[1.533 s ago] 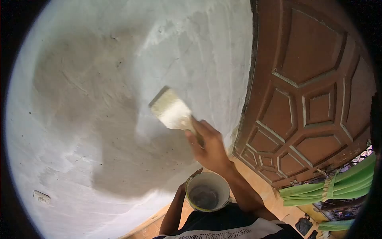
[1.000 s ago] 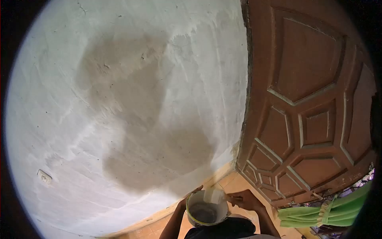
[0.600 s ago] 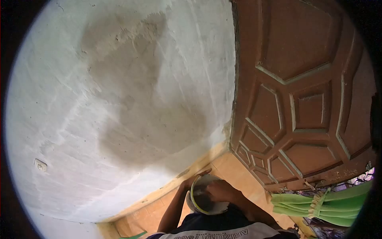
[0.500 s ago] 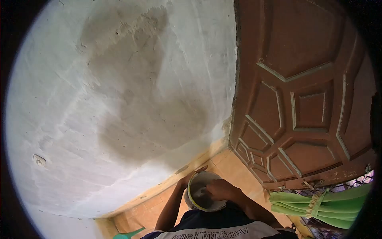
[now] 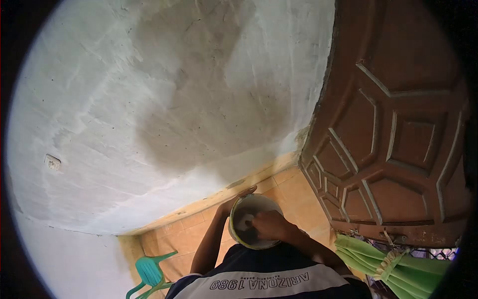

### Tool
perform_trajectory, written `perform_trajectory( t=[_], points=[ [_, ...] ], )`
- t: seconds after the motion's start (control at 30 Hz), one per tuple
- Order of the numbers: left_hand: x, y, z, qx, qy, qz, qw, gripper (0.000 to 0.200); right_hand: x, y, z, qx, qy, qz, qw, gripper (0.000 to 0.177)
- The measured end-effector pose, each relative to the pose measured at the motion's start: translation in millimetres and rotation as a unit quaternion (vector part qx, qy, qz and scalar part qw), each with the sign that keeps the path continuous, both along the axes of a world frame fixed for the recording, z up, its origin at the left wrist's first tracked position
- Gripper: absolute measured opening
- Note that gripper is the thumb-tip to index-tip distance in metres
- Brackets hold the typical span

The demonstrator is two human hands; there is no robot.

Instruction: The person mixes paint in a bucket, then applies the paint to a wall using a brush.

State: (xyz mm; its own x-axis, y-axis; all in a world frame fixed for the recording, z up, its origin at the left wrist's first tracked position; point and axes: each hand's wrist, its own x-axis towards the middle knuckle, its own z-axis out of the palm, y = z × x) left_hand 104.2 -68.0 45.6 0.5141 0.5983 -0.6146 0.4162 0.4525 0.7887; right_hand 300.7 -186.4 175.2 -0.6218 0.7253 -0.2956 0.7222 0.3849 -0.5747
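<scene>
A pale bucket [image 5: 271, 203] with a yellowish rim is held close in front of my torso, its mouth tilted up towards the camera. My left hand [image 5: 240, 198] grips it from the far left side, with fingertips showing beyond the rim. My right hand [image 5: 270, 225] reaches over the near right rim, closed, with its knuckles in the bucket's mouth. Whatever it holds is hidden by the hand. Inside the bucket, greyish-white material [image 5: 244, 222] shows, but its texture is too blurred to make out.
Ahead stands a whitish plastered wall [image 5: 99, 124] with a large darker grey patch and a socket plate [image 5: 53, 162]. A brown panelled door [image 5: 403, 199] is at the right, above a green curtain [image 5: 413, 264]. A green plastic chair [image 5: 149, 271] stands on orange floor tiles [image 5: 196, 224].
The view has shifted, bringing more of the green chair into sight. My right hand has moved slightly within the bucket's mouth; my left hand keeps its hold.
</scene>
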Motion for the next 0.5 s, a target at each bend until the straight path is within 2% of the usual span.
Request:
perform_trajectory(
  t=[0.07,0.1,0.13,0.17,0.27,0.33,0.47,0.5],
  points=[
    [-29.2,-6.1,-62.3,0.217,-0.142,-0.099,0.961,0.068,5.4,0.6,-1.5,-0.014,0.009,-0.004,1.0,0.031],
    [-28.5,-6.0,-36.4,0.216,-0.142,-0.098,0.961,0.068,11.2,3.7,-0.3,-0.033,-0.008,0.008,0.999,0.028],
    [-19.5,-6.2,19.1,0.152,-0.085,-0.112,0.978,0.076,16.3,6.6,1.5,-0.052,-0.026,0.02,0.998,0.027],
    [-13.9,-5.8,48.8,0.087,-0.028,-0.125,0.988,0.085,20.6,9.4,5.0,-0.055,-0.027,0.021,0.998,0.027],
    [-10.2,-3.1,35.7,0.127,-0.042,-0.138,0.981,0.081,26.2,8.9,19.6,-0.009,-0.048,0.054,0.997,0.027],
    [-19.7,-10.5,15.9,0.121,-0.052,-0.137,0.982,0.081,18.2,4.9,27.8,0.07,0.06,-0.072,0.993,0.026],
    [-26.8,-14.8,-18.4,0.101,-0.084,-0.145,0.981,0.08,5.1,-1.6,1.9,0.041,-0.007,-0.059,0.997,0.027],
    [-28.6,-13.5,-25.9,0.096,-0.09,-0.146,0.98,0.08,6.1,-1.9,2.5,0.023,-0.034,-0.02,0.999,0.028]
  ],
)
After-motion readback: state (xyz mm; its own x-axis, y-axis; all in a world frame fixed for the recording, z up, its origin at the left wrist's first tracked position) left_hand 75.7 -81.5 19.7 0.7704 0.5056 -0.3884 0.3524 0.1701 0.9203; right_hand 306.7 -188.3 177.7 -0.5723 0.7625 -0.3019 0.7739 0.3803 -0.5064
